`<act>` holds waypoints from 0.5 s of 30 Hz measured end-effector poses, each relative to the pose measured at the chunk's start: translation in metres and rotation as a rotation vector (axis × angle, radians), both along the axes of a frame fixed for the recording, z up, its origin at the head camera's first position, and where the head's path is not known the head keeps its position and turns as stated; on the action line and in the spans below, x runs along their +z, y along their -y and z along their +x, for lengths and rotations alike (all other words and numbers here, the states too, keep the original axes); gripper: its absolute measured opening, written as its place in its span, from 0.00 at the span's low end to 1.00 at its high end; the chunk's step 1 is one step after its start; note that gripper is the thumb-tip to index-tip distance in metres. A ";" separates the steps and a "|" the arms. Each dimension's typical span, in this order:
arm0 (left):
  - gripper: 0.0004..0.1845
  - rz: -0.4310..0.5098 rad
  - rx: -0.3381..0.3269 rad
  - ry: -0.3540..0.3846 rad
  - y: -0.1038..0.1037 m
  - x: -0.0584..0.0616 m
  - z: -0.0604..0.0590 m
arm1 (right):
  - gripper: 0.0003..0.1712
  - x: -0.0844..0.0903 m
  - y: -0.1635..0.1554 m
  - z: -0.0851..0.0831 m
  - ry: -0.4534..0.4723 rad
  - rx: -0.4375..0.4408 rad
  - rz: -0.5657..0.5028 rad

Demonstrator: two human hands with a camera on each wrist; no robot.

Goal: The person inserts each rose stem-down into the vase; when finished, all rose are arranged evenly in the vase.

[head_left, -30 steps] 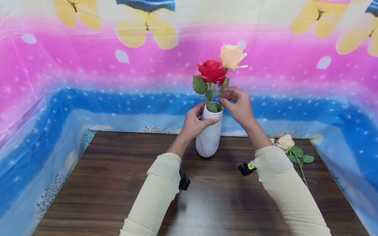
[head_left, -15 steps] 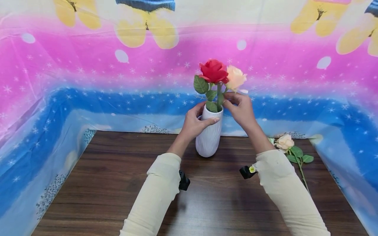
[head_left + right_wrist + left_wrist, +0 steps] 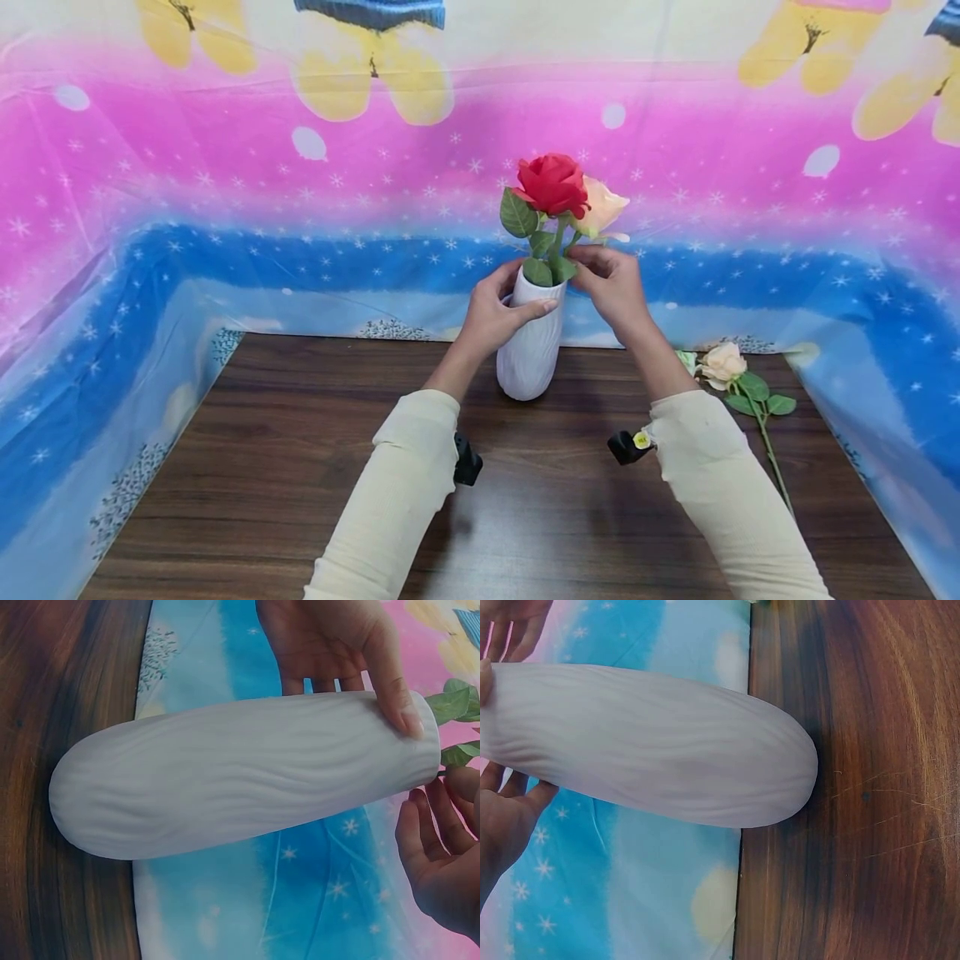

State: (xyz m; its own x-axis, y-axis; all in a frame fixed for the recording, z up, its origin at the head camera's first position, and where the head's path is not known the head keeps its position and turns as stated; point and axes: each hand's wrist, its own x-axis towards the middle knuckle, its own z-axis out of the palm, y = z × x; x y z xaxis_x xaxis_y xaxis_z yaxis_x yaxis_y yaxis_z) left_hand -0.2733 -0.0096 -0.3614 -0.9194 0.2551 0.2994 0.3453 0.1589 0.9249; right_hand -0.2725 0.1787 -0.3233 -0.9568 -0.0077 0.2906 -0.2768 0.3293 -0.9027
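Observation:
A white ribbed vase (image 3: 529, 350) stands at the back of the wooden table (image 3: 300, 467). My left hand (image 3: 501, 305) grips its neck, thumb across the front; the right wrist view shows that thumb (image 3: 397, 690) near the rim of the vase (image 3: 240, 776). A red rose (image 3: 553, 183) with green leaves (image 3: 519, 215) stands in the vase. A peach rose (image 3: 604, 207) sits just behind and right of it. My right hand (image 3: 609, 279) pinches its stem right at the rim. In the left wrist view my left fingers (image 3: 506, 817) wrap the vase (image 3: 645, 750).
Another peach rose (image 3: 724, 362) with a long stem lies on the table at the right, beside my right sleeve (image 3: 720, 475). A colourful printed cloth (image 3: 225, 208) walls in the back and both sides of the table.
The peach rose has come down from above the red rose to sit level beside it, its stem going deeper into the vase. My right hand dropped slightly; the left stayed on the vase.

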 end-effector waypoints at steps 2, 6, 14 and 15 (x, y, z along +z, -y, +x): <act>0.39 -0.001 0.001 0.000 0.000 -0.001 0.000 | 0.20 -0.001 -0.001 0.001 0.006 0.004 0.006; 0.39 -0.005 0.005 0.005 0.000 -0.001 -0.001 | 0.22 -0.004 -0.004 0.004 0.017 0.017 0.021; 0.39 -0.013 0.015 0.012 0.000 -0.001 -0.001 | 0.23 -0.009 -0.012 0.013 0.033 0.056 -0.017; 0.39 -0.015 0.016 0.013 0.000 -0.001 -0.001 | 0.23 -0.009 -0.014 0.015 0.032 0.057 -0.021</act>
State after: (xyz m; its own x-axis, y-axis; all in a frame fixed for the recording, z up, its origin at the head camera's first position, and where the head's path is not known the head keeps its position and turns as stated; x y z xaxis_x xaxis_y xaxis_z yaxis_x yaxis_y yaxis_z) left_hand -0.2742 -0.0098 -0.3624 -0.9272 0.2448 0.2836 0.3304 0.1777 0.9269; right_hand -0.2579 0.1927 -0.3325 -0.9637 -0.0568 0.2609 -0.2658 0.2950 -0.9178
